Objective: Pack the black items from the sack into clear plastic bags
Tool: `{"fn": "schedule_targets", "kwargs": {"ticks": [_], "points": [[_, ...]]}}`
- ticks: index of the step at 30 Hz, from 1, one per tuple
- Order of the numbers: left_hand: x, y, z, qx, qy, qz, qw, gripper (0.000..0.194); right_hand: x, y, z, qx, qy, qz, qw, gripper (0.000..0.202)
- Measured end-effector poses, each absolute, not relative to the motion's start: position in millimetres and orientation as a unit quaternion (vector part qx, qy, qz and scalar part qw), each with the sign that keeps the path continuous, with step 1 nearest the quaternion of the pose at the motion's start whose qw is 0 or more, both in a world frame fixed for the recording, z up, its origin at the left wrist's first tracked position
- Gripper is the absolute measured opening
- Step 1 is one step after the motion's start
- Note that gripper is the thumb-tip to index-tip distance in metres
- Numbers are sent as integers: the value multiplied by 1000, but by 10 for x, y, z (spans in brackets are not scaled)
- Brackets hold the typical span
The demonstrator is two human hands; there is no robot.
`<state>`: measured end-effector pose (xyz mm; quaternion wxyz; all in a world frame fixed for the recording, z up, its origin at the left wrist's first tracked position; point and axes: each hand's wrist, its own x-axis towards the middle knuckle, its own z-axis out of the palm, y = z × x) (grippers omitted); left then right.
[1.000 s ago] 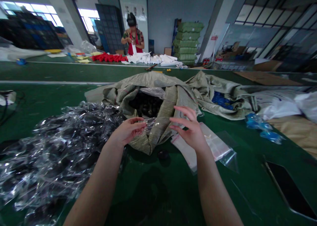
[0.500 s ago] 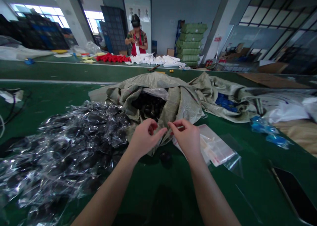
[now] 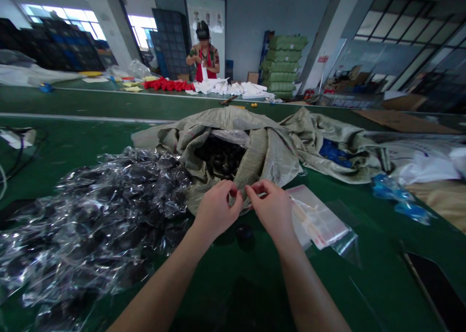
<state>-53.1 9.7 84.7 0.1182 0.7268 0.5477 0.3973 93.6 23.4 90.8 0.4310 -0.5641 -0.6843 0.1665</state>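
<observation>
My left hand (image 3: 218, 207) and my right hand (image 3: 271, 207) are close together in front of an open woven sack (image 3: 260, 152). Thumb and fingers are pinched on each; whatever they hold, perhaps something thin and clear, is too faint to make out. Just below them, a round black piece (image 3: 244, 234) lies on the green table. Similar dark, shiny pieces (image 3: 224, 161) fill the mouth of the sack. Beside my right hand is a stack of clear plastic bags (image 3: 320, 220). To the left spreads a large heap of black pieces in clear bags (image 3: 105, 215).
A second sack (image 3: 355, 155) with blue items stands at the right, near blue bagged pieces (image 3: 411, 208). A phone (image 3: 437, 288) lies at the lower right. Across the table, a person (image 3: 204, 55) handles a white item behind red and white piles (image 3: 225, 88).
My left hand's thumb and fingers have drawn together, and both hands sit slightly lower in view. The camera view has shifted a little; the black piece stays on the table.
</observation>
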Motion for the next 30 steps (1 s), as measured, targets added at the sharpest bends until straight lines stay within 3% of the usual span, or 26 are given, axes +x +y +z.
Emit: {"fn": "schedule_targets", "kwargs": {"ticks": [9, 18, 22, 27, 30], "points": [[-556, 36, 895, 720, 568, 399, 1, 18, 873, 142, 977, -610, -661, 164, 404, 22], [-620, 88, 876, 714, 574, 397, -45, 17, 884, 154, 962, -581, -700, 165, 381, 19], [-701, 181, 830, 715, 586, 370, -90, 16, 1049, 153, 996, -532, -738, 221, 351, 22], [-773, 272, 780, 722, 597, 336, -96, 14, 1214, 101, 653, -459, -836, 234, 189, 18], [-781, 292, 766, 730, 594, 323, -101, 14, 1187, 29, 288, -405, -887, 198, 99, 38]]}}
